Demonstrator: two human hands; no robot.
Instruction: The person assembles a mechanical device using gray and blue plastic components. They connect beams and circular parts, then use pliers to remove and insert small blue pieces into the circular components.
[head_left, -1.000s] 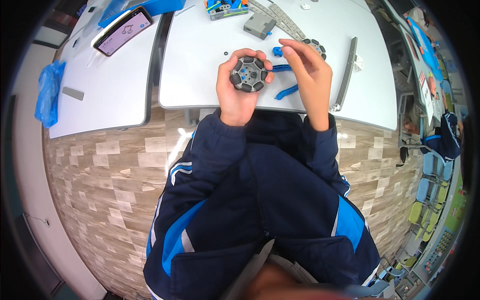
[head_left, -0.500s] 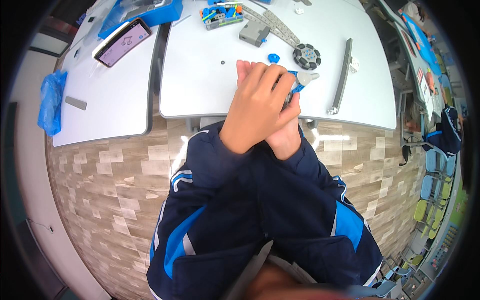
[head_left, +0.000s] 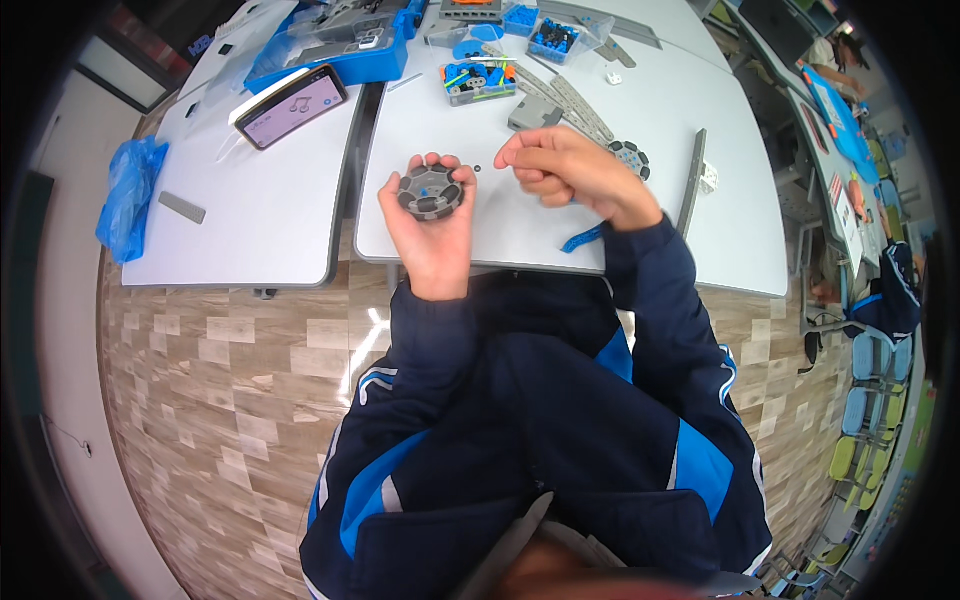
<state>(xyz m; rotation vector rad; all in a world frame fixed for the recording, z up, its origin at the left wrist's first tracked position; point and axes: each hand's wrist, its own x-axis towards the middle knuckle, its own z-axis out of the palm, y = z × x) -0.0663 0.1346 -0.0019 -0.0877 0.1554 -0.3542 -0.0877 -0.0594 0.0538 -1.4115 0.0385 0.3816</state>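
My left hand (head_left: 432,238) is turned palm up above the table's front edge. Its fingers are wrapped round a grey and black omni wheel (head_left: 430,192) with a bit of blue at its centre. To the right, my right hand (head_left: 578,168) hovers over the table with its fingers curled together; anything in them is hidden. A second omni wheel (head_left: 630,158) lies just beyond the right wrist, partly covered by it. Below that hand a blue plastic beam (head_left: 582,238) shows in part. A small dark ring (head_left: 477,169) lies between my hands.
A grey block (head_left: 535,113) and perforated metal bars (head_left: 580,105) lie farther back. Behind them stand clear boxes of blue parts (head_left: 480,84). A long grey bar (head_left: 693,180) lies at right. On the left table are a phone (head_left: 293,108), a blue bin (head_left: 330,68) and a blue bag (head_left: 133,200).
My hands were together over the table; now they are apart. The left has moved left with the omni wheel in view, the right has moved right. The view has shifted slightly.
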